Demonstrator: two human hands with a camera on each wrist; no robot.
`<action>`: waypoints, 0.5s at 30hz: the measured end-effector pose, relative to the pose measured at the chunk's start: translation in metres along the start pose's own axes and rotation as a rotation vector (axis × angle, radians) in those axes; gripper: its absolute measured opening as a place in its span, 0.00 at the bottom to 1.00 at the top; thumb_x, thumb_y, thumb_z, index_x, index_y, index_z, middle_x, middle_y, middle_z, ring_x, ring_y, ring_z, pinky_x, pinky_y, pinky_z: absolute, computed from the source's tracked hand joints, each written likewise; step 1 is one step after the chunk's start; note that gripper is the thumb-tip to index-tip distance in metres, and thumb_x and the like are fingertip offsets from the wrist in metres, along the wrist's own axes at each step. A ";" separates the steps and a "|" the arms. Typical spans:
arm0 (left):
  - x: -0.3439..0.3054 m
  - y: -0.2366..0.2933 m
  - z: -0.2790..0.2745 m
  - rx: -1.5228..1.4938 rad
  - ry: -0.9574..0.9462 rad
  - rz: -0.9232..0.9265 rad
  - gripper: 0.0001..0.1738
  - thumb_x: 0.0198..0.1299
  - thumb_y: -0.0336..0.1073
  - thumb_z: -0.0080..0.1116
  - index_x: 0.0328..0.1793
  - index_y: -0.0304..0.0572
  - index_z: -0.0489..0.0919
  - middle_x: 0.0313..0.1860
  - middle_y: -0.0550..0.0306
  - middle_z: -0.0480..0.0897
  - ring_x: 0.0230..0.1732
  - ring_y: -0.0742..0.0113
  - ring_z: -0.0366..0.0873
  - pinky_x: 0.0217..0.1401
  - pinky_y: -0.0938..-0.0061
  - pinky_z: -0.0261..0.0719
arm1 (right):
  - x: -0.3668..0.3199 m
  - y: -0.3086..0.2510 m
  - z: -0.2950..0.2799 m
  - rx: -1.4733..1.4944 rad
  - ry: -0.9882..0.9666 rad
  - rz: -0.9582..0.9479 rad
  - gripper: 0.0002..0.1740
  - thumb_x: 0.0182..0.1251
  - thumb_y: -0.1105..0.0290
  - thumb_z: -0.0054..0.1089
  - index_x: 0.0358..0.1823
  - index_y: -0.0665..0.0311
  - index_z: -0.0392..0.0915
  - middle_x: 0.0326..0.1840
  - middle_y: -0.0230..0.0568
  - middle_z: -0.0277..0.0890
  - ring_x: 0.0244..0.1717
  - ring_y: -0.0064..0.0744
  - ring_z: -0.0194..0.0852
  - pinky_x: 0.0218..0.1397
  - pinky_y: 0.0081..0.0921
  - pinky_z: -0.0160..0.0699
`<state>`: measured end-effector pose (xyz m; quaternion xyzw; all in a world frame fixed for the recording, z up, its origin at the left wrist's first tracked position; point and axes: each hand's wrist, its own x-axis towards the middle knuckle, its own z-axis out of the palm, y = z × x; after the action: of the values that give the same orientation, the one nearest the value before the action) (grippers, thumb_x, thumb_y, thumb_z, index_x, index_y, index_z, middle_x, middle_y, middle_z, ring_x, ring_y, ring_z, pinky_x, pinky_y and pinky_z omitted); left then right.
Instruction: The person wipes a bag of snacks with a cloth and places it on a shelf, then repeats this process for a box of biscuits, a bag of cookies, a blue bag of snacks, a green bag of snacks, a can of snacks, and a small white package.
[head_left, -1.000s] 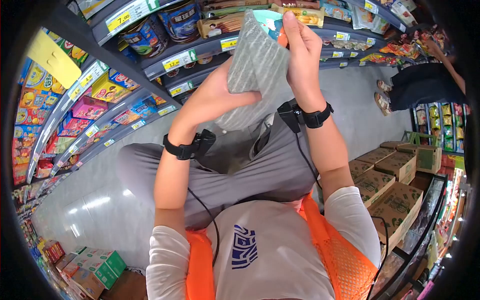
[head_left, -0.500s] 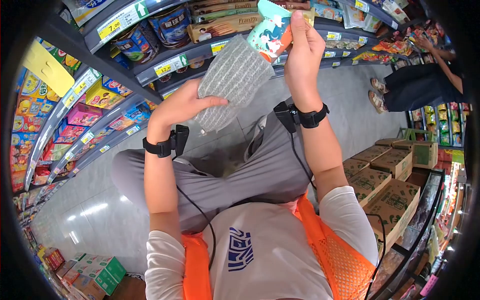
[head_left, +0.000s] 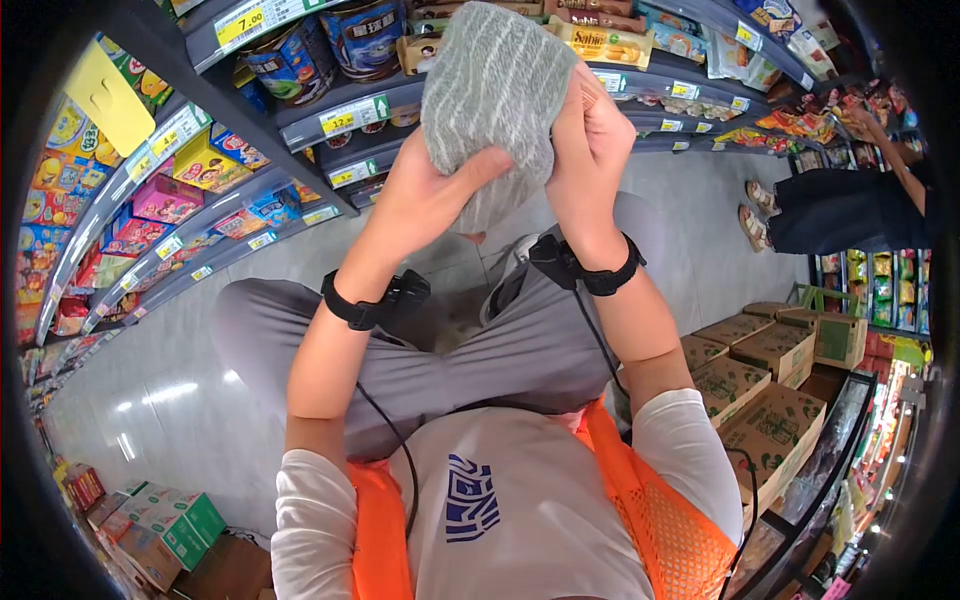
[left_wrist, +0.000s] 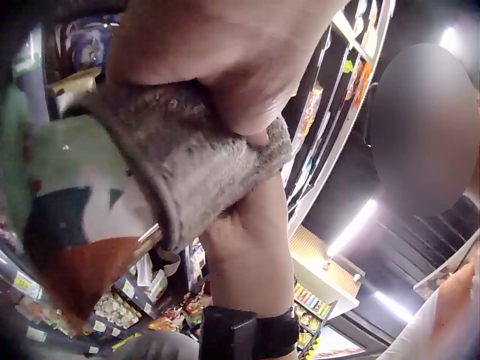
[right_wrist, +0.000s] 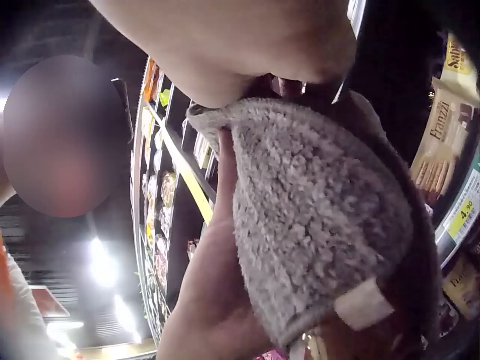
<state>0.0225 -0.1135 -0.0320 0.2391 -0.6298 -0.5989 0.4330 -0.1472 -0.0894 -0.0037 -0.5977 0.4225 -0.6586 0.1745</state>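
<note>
Both hands hold a grey striped cloth (head_left: 495, 110) with a fuzzy face, raised in front of the shelf. My left hand (head_left: 425, 195) grips its lower left part, the thumb lying across the front. At its right edge, my right hand (head_left: 592, 150) grips with curled fingers. In the head view the cloth hides a packet; the left wrist view shows this mint, white and orange packet (left_wrist: 82, 217) on the far side, against the cloth. The right wrist view shows the cloth's fuzzy face (right_wrist: 315, 210) and a small white tag (right_wrist: 364, 306) at its edge.
Shelves ahead carry blue tubs (head_left: 365, 38), biscuit packs (head_left: 600, 40) and price labels. Boxed snacks (head_left: 170, 195) fill the left shelves. Brown cartons (head_left: 775, 435) stand at the right, green-and-white boxes (head_left: 180, 525) lower left. Another person's legs (head_left: 850, 210) are at the upper right.
Half a second ago the packet showed above the cloth in my right hand; now the cloth covers it in the head view. My left hand has moved up and right with the cloth, closer to the right.
</note>
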 end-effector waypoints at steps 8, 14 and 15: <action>0.004 0.000 0.004 -0.017 0.266 0.018 0.19 0.74 0.38 0.62 0.63 0.32 0.80 0.54 0.56 0.86 0.52 0.71 0.81 0.58 0.73 0.79 | -0.004 0.001 0.019 -0.147 -0.093 -0.167 0.11 0.68 0.83 0.55 0.48 0.76 0.84 0.57 0.53 0.81 0.53 0.43 0.82 0.58 0.30 0.77; 0.005 0.003 0.005 -0.015 0.118 -0.157 0.24 0.71 0.42 0.67 0.64 0.31 0.78 0.55 0.56 0.86 0.54 0.73 0.81 0.58 0.73 0.79 | 0.015 0.010 0.001 0.110 0.035 0.046 0.12 0.79 0.77 0.51 0.44 0.78 0.83 0.48 0.42 0.82 0.47 0.28 0.79 0.52 0.24 0.75; 0.003 0.001 0.008 -0.024 0.056 -0.157 0.25 0.70 0.42 0.67 0.65 0.31 0.78 0.55 0.55 0.86 0.54 0.72 0.81 0.58 0.73 0.79 | 0.020 0.013 -0.007 0.100 0.085 0.092 0.12 0.79 0.75 0.52 0.44 0.77 0.83 0.46 0.40 0.81 0.46 0.26 0.78 0.52 0.23 0.75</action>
<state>0.0140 -0.1116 -0.0291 0.2991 -0.5895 -0.6316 0.4052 -0.1612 -0.1089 -0.0002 -0.5397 0.4232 -0.6948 0.2164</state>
